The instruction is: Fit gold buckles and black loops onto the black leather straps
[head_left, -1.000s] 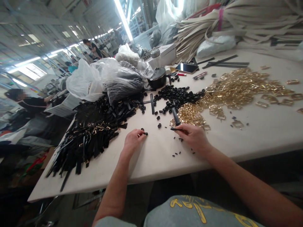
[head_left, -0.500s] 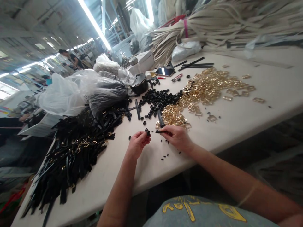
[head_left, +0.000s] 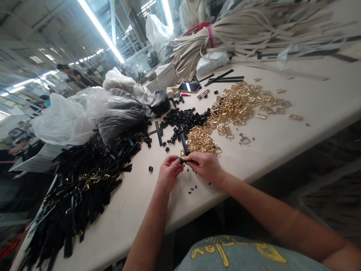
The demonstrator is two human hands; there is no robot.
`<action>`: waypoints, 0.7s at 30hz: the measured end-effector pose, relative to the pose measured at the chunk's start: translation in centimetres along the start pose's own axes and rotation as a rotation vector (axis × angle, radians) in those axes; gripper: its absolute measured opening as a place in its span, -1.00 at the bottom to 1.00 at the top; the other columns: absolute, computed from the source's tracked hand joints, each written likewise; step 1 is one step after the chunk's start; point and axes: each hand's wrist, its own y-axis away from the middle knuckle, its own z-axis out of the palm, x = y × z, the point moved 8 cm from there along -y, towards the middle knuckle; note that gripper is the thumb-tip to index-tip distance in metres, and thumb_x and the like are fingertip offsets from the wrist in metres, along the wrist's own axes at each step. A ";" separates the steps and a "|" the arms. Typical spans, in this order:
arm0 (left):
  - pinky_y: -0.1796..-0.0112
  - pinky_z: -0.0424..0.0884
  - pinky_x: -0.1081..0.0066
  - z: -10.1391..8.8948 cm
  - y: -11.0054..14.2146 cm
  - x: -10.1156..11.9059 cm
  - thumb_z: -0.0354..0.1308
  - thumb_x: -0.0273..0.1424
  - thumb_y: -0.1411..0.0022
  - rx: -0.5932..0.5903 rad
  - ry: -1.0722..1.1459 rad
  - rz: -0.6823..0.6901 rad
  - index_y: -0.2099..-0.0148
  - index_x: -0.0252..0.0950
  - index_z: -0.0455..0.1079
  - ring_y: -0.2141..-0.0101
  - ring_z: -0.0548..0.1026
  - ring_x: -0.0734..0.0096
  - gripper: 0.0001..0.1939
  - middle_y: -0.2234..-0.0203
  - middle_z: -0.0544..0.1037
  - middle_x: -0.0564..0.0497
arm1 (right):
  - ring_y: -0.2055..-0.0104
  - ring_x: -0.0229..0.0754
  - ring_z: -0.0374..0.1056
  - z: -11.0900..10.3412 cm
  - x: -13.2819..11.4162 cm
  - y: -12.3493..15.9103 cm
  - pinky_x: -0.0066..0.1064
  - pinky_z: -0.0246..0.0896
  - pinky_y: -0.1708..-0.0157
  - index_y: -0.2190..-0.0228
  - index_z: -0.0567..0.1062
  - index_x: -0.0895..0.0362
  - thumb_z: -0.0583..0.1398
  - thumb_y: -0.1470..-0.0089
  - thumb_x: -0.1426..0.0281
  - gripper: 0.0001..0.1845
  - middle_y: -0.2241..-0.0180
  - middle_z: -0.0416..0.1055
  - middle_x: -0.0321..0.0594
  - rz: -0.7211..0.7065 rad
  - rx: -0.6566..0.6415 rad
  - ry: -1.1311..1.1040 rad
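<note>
Between the fingertips of my left hand (head_left: 168,174) is a small black loop (head_left: 181,160), pinched and partly hidden. My right hand (head_left: 208,166) grips a black strap (head_left: 184,142); one part of it stands up past the fingers and its end points at my left hand. Loop and strap end meet between the two hands; whether the end is inside the loop I cannot tell. Just beyond lie a heap of gold buckles (head_left: 201,139) and a pile of black loops (head_left: 186,117). One loose loop (head_left: 150,169) rests left of my left hand.
Black straps with gold buckles (head_left: 93,180) cover the table's left side, below plastic bags (head_left: 113,109). Farther back are a dark lidded pot (head_left: 160,103), a phone (head_left: 189,87) and bundled beige strips (head_left: 248,30). Tiny black bits (head_left: 192,189) lie near the front edge.
My hands have come together, and the loop in my left hand now touches the strap end in my right. The whole view has shifted slightly, moving the background left.
</note>
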 end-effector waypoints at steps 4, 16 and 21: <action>0.42 0.44 0.51 0.4 0.0 0.9 0.48 -0.30 0.17 -0.042 -0.124 0.112 0.28 -0.34 0.46 0.51 0.53 0.51 -0.60 0.47 0.57 0.05 | 0.33 -0.25 0.45 0.3 0.3 0.0 -0.48 0.21 0.33 0.29 0.56 0.08 0.21 -0.15 0.40 -0.90 0.34 0.55 -0.26 0.034 -0.025 0.019; 0.38 0.43 0.46 0.5 0.1 2.3 0.43 -0.34 0.08 -0.082 -0.213 0.297 0.28 -0.31 0.56 0.50 0.47 0.53 -0.72 0.46 0.60 0.01 | 0.26 -0.23 0.45 2.1 -0.1 0.1 -0.42 0.28 0.21 0.07 0.43 0.15 0.04 -0.20 0.52 -0.71 0.25 0.52 -0.18 0.006 -0.208 -0.029; 0.38 0.44 0.47 0.7 0.6 3.1 0.40 -0.35 0.01 -0.124 -0.352 0.414 0.28 -0.26 0.59 0.45 0.47 0.51 -0.81 0.43 0.56 0.01 | 0.31 -0.17 0.42 2.9 -0.6 0.3 -0.39 0.26 0.27 0.25 0.47 0.23 0.06 -0.16 0.55 -0.81 0.34 0.48 -0.12 -0.078 -0.257 0.183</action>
